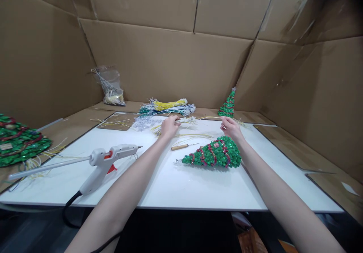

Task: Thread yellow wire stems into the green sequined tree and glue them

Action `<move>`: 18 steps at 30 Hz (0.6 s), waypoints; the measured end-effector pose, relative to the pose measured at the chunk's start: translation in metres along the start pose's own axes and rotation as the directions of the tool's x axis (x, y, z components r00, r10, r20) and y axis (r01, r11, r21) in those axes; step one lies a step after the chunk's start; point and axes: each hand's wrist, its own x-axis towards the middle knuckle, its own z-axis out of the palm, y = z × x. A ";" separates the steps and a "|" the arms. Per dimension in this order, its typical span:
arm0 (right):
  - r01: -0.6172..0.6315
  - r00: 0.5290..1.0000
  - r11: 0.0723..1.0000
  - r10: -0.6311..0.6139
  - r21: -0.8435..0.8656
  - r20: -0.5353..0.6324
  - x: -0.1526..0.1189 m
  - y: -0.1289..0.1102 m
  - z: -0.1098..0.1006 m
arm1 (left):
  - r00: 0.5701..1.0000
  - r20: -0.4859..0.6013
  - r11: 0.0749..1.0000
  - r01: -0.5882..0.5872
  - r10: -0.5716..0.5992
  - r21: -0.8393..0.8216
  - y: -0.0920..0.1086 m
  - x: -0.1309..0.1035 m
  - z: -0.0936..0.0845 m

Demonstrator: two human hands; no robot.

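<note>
My left hand [170, 125] rests at a pile of thin white and yellow wires [188, 121] near the middle of the white board, its fingers curled at the wire ends. To the right, my right hand [230, 126] pinches the end of a thin yellow wire [208, 117] that stretches toward the pile. Nearer to me, a green tinsel tree [214, 153] with red garland lies on its side, its silver tip pointing left. An awl with a wooden handle [179, 147] lies left of it, below more loose yellow wires [195, 135].
A white glue gun [99, 164] with a glue stick and black cable stands at the left. Wire bundles [170, 105], a plastic bag [111, 87] and a small tree [227, 104] are at the back. Another tree [21, 141] is far left. Cardboard walls [159, 56] surround the board.
</note>
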 end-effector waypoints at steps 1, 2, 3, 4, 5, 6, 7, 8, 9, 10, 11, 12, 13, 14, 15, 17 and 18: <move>0.004 1.000 1.000 -0.003 -0.028 0.019 -0.001 0.000 0.002 | 1.000 0.000 1.000 0.000 0.000 -0.001 0.000 0.000 0.000; 0.009 0.999 0.998 -0.007 -0.062 0.041 -0.003 0.000 0.004 | 1.000 -0.001 1.000 0.000 0.000 -0.001 0.000 0.000 0.000; 0.016 0.998 0.995 -0.009 -0.098 0.067 -0.005 0.000 0.005 | 1.000 -0.002 1.000 0.000 0.000 -0.002 0.000 0.000 -0.001; 0.024 0.996 0.991 -0.012 -0.135 0.093 -0.006 -0.001 0.006 | 1.000 -0.004 1.000 0.000 0.000 -0.003 0.001 0.000 -0.001; 0.034 0.993 0.985 -0.014 -0.169 0.118 -0.008 -0.001 0.007 | 1.000 -0.006 1.000 -0.001 0.001 -0.004 0.001 0.000 -0.001; 0.044 0.990 0.979 -0.016 -0.199 0.139 -0.009 -0.001 0.007 | 1.000 -0.007 1.000 -0.003 0.003 -0.004 0.001 0.000 -0.001; 0.054 0.988 0.973 -0.019 -0.225 0.155 -0.010 -0.002 0.006 | 1.000 -0.008 1.000 -0.003 0.003 -0.004 0.001 0.000 -0.001; 0.063 0.986 0.967 -0.022 -0.246 0.166 -0.011 -0.002 0.006 | 1.000 -0.010 1.000 -0.004 0.004 -0.004 0.001 0.000 -0.001; 0.072 0.984 0.962 -0.026 -0.263 0.174 -0.011 -0.003 0.005 | 1.000 -0.009 1.000 -0.006 0.006 -0.004 0.001 0.000 0.000; 0.079 0.984 0.958 -0.030 -0.276 0.177 -0.011 -0.003 0.004 | 1.000 -0.009 1.000 -0.007 0.007 -0.003 0.000 -0.001 0.000; 0.085 0.984 0.954 -0.035 -0.287 0.176 -0.011 -0.004 0.003 | 1.000 -0.008 1.000 -0.008 0.008 -0.002 0.000 -0.001 0.000; 0.091 0.984 0.951 -0.041 -0.297 0.172 -0.011 -0.004 0.002 | 1.000 -0.006 1.000 -0.009 0.009 -0.001 0.000 -0.001 0.000; 0.097 0.985 0.947 -0.048 -0.305 0.166 -0.010 -0.005 0.002 | 1.000 -0.005 1.000 -0.010 0.010 -0.001 0.000 -0.001 0.001; 0.104 0.986 0.944 -0.056 -0.313 0.158 -0.010 -0.005 0.001 | 1.000 -0.004 1.000 -0.011 0.011 -0.001 0.000 -0.001 0.001; 0.111 0.986 0.941 -0.064 -0.320 0.152 -0.010 -0.005 0.001 | 1.000 -0.004 1.000 -0.011 0.011 -0.002 0.000 -0.001 0.001; 0.126 0.986 0.933 -0.081 -0.337 0.146 -0.010 -0.005 0.002 | 1.000 -0.003 1.000 -0.011 0.011 -0.005 0.001 -0.001 0.001; 0.135 0.985 0.929 -0.089 -0.346 0.146 -0.010 -0.005 0.002 | 1.000 -0.003 1.000 -0.010 0.010 -0.007 0.002 -0.001 0.000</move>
